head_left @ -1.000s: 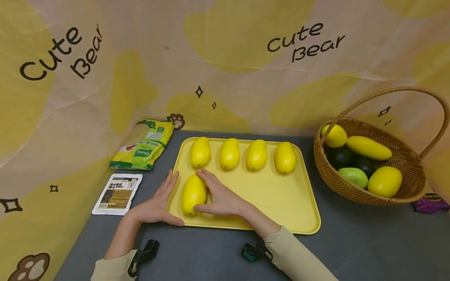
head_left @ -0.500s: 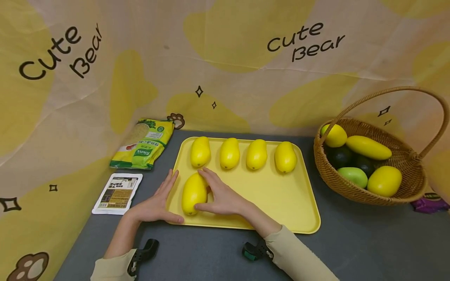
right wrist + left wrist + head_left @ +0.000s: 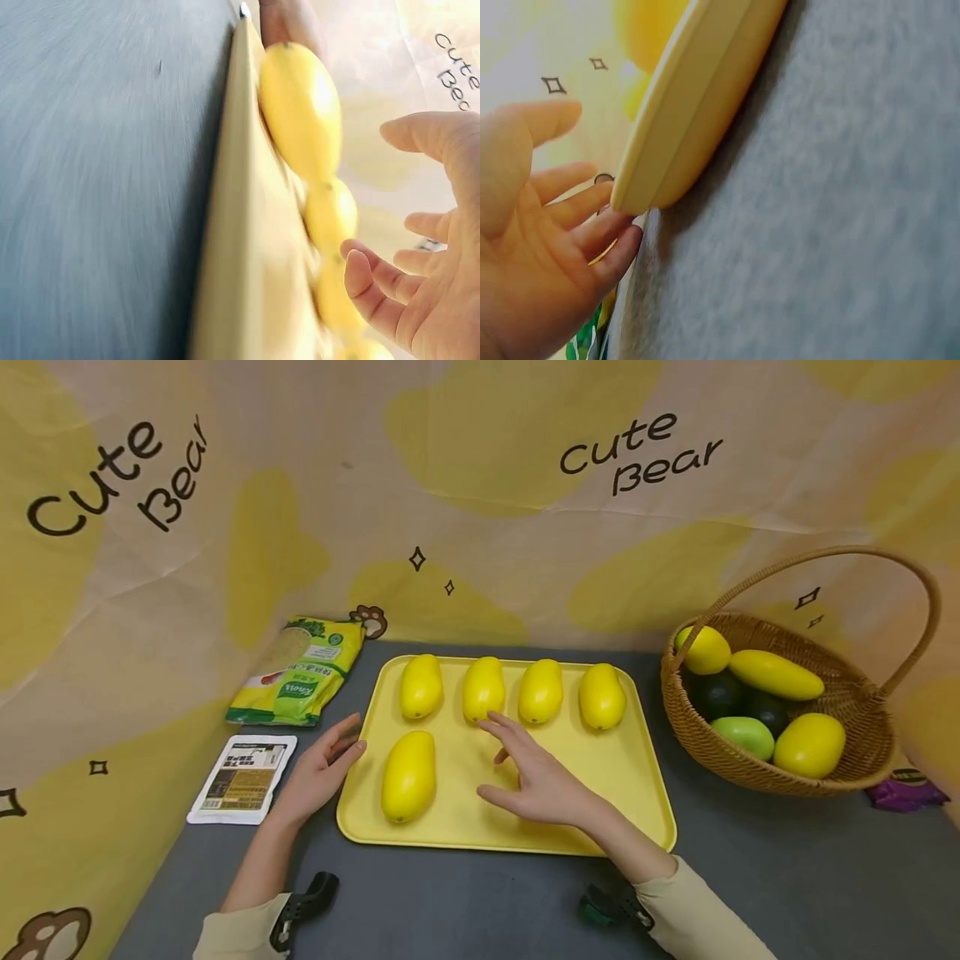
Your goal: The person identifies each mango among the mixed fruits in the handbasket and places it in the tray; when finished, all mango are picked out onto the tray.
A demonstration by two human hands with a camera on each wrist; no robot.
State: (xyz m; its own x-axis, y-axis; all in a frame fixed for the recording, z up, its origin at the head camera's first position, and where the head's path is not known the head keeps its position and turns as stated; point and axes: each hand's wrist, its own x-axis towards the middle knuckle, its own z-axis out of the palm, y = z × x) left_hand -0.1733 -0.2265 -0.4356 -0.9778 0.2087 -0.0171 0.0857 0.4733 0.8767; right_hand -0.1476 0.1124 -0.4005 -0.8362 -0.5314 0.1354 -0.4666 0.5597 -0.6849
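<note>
On the yellow tray (image 3: 525, 785) a large yellow mango-like fruit (image 3: 408, 777) lies at the front left. Behind it, smaller yellow fruits of the same shape (image 3: 483, 689) form a row along the tray's far side. My right hand (image 3: 543, 781) hovers over the tray to the right of the front fruit, fingers spread and holding nothing. At the tray's left edge is my left hand (image 3: 318, 777), its fingers loosely bent around nothing. In the left wrist view, fingertips (image 3: 622, 251) are close to the tray's rim; whether they touch it I cannot tell.
At the right stands a wicker basket (image 3: 690, 735) with a tall handle and several fruits inside. A yellow-green Knorr bag (image 3: 300, 668) and a flat white packet (image 3: 242, 779) lie left of the tray. Something purple (image 3: 907, 789) sits beyond the basket.
My right hand has let go of the front fruit and moved right, away from it. My left hand has drawn back to the tray's left edge. The fruit stays on the tray.
</note>
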